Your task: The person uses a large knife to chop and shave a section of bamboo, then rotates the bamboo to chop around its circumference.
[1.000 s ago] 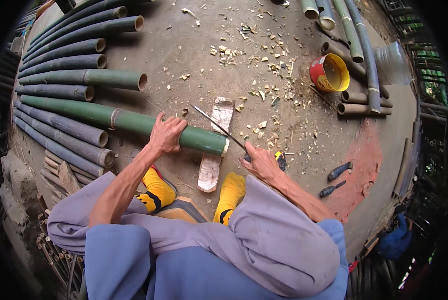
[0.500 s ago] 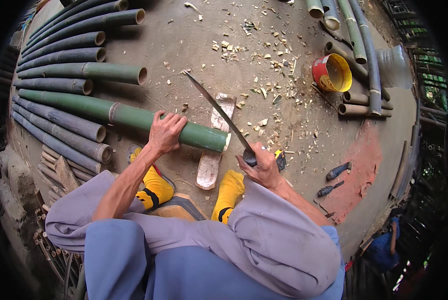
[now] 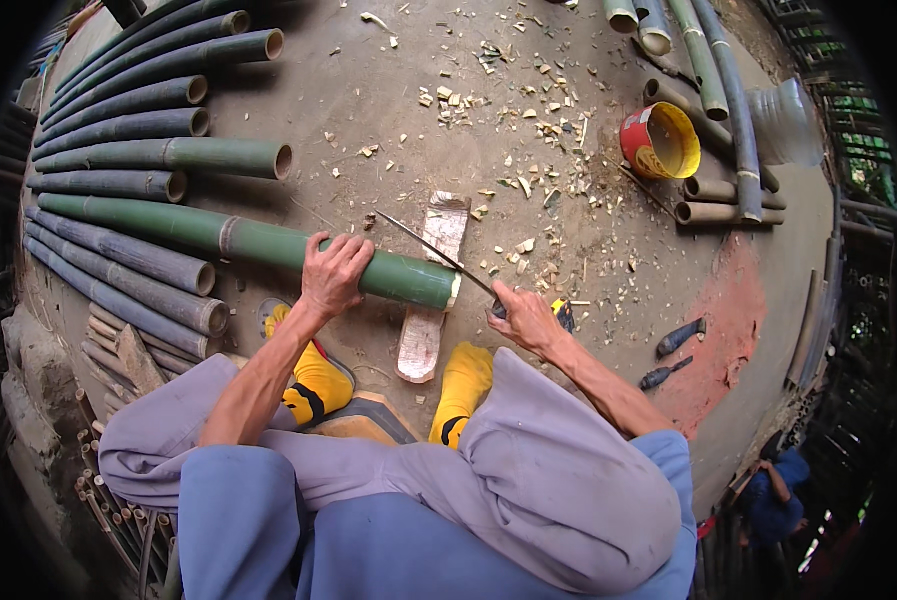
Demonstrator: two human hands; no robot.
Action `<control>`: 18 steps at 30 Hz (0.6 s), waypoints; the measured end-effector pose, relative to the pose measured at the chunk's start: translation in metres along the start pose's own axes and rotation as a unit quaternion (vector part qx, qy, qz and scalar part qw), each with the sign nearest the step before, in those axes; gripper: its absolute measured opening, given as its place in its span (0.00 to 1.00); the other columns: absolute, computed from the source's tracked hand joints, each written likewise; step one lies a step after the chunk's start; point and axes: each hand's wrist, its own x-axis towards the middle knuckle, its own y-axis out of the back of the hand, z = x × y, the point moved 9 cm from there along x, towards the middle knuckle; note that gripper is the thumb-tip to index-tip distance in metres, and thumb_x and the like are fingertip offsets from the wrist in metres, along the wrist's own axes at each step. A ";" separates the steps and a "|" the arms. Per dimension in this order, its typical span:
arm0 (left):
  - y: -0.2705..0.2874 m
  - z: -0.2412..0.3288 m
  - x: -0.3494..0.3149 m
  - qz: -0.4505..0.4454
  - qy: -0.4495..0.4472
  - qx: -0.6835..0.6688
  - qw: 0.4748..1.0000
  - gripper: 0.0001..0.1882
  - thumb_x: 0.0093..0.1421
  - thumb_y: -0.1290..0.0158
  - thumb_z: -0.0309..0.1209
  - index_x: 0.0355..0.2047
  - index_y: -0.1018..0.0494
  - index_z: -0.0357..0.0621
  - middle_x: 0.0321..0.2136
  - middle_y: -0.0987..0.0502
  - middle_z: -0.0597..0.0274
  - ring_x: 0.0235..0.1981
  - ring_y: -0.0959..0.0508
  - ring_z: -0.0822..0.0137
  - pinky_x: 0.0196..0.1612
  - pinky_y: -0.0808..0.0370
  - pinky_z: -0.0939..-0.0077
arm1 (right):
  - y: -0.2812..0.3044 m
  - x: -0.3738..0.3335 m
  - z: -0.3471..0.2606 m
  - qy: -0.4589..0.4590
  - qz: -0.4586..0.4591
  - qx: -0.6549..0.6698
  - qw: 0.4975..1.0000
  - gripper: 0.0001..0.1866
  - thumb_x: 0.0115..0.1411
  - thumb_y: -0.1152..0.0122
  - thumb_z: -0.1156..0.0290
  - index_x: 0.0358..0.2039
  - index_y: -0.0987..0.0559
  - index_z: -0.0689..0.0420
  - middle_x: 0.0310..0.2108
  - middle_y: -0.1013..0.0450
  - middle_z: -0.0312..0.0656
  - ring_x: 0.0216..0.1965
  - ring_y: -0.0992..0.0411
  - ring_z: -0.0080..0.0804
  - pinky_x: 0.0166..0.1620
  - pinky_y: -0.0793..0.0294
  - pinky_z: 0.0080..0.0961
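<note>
A thick green bamboo pole (image 3: pixel 168 222) lies slantwise in front of me, its cut end resting across a pale wooden block (image 3: pixel 421 345). My left hand (image 3: pixel 336 272) is closed over the pole a little short of that end, its fingers wrapped across the top. In my right hand (image 3: pixel 528 318) is the handle of a long machete (image 3: pixel 433 247), mostly hidden by the fingers. Its dark blade points up and left, crossing the pole's right end in the picture; whether it touches the bamboo I cannot tell.
Several bamboo poles (image 3: pixel 168 185) lie fanned out at the left, more at the upper right beside a red and yellow bucket (image 3: pixel 660 142). Chips (image 3: pixel 526 245) litter the floor. Two dark tools (image 3: pixel 680 338) lie right. Another person (image 3: pixel 773 500) is at the lower right.
The machete has come down: its blade now lies lower, near the pole's end, at a flatter slant. My right hand has turned with it, while the left keeps its hold on the pole.
</note>
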 end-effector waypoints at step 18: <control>0.003 0.008 -0.017 0.114 0.024 0.028 0.993 0.25 0.42 0.42 0.28 0.45 0.28 0.51 0.43 0.24 0.68 0.49 0.26 0.67 0.58 0.41 0.56 | 0.021 -0.009 -0.026 0.079 0.119 0.105 0.984 0.18 0.54 0.34 0.64 0.37 0.31 0.60 0.27 0.28 0.55 0.27 0.26 0.56 0.30 0.28 0.47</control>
